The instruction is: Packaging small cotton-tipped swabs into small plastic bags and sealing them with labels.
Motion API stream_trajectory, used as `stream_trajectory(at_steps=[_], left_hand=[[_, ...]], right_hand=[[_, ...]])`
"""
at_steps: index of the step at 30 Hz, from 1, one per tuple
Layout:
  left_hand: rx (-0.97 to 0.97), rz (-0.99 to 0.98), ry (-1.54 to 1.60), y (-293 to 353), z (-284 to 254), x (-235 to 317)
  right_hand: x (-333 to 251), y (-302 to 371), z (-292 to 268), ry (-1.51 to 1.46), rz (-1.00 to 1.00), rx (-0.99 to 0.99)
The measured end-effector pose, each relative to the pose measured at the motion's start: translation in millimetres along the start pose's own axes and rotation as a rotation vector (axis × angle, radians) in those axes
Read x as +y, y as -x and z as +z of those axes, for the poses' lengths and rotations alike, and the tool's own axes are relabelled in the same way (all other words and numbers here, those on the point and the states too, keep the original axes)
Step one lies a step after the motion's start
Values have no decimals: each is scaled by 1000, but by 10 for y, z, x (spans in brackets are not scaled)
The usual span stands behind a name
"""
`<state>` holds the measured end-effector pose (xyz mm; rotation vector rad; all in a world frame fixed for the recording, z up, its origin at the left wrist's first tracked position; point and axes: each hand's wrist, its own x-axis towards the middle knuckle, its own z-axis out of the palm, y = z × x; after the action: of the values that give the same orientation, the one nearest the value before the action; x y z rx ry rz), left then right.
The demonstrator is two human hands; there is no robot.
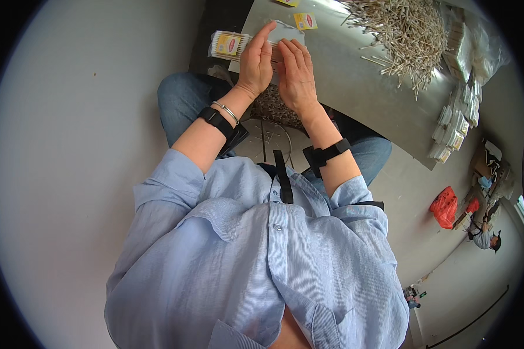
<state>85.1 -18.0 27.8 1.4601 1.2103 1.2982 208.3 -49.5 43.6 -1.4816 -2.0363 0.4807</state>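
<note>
My left hand (256,65) stands on edge at the near side of the metal table, its fingers stretched out. Facing it, my right hand (297,72) has its fingers bent over a small row of cotton swabs (276,52). These swabs lie between the two hands and are partly covered by them. Left of my left hand is a flat clear pack of cotton swabs (228,44) with a yellow label. A pale board or tray (287,32) shows just beyond my fingertips. Past it lies a yellow and white label card (306,21).
A large heap of loose cotton swabs (404,35) covers the far right of the metal table (343,75). Filled packs (457,119) are stacked along its right edge, by clear plastic bags (486,49). Below my hands, between my knees, sits a container of swabs (276,107). A red bag (444,207) lies on the floor.
</note>
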Motion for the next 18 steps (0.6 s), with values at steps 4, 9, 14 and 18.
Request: stream_trajectory(at_steps=[4,9,14,18], left_hand=[[-39,1,-26,2,-27,40],[-43,13,-26,3,-23,56],[-45,8,-41,7,-10,59],[-28,17,-24,0,-9,48]], right_hand=[[-21,4,-12,-47,17,23],[-10,-28,73,-343,144,270],[-52,-79,132,-394,157,295],[-2,-32,51,-374,151,295]])
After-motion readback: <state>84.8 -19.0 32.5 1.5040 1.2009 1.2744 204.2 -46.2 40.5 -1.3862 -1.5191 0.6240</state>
